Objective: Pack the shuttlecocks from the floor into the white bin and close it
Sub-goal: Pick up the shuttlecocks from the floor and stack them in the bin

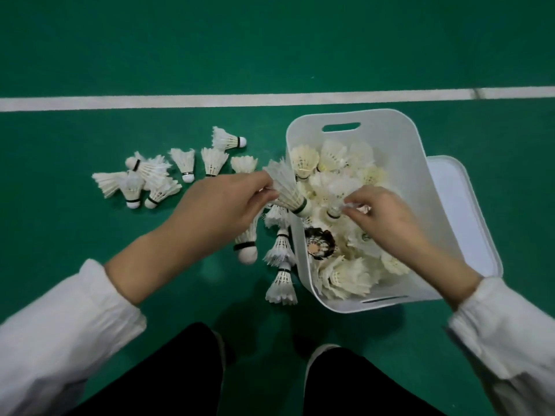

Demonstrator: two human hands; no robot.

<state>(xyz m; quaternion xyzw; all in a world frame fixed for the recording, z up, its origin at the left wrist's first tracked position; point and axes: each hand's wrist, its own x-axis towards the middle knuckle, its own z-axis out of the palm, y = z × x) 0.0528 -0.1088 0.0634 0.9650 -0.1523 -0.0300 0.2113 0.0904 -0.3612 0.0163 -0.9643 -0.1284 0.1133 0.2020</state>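
The white bin (399, 136) stands open on the green floor, holding several white shuttlecocks and one dark one (319, 243). My left hand (222, 205) grips a white shuttlecock (289, 190) by its feathers, cork pointing over the bin's left rim. My right hand (387, 220) is inside the bin, fingers pinched on a small shuttlecock (335, 210) on top of the pile. Several loose shuttlecocks (144, 181) lie on the floor to the left, and a few more (280, 265) sit against the bin's left wall.
The white lid (468, 211) lies flat on the floor behind the bin's right side. A white court line (210, 100) runs across the floor beyond the bin. My dark trouser legs (345, 382) fill the bottom of the view.
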